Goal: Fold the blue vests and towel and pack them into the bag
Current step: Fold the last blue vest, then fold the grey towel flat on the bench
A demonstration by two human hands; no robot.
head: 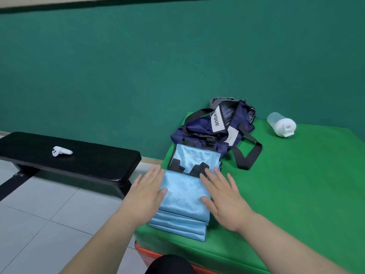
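Note:
A stack of folded light blue vests [183, 196] with black trim lies on the left end of the green mat [296, 184]. My left hand [147, 191] lies flat with straight fingers against the stack's left side, thumb on the top fold. My right hand [224, 194] presses flat on the stack's right part, fingertips near the black straps. Behind the stack sits the navy bag [213, 128], open at the top, with black straps and a white label. I cannot make out a towel apart from the vests.
A white shaker bottle [282, 124] lies on its side on the mat right of the bag. A black bench [79, 155] at the left carries a white controller [61, 151]. Green wall behind, tiled floor [49, 214] below left.

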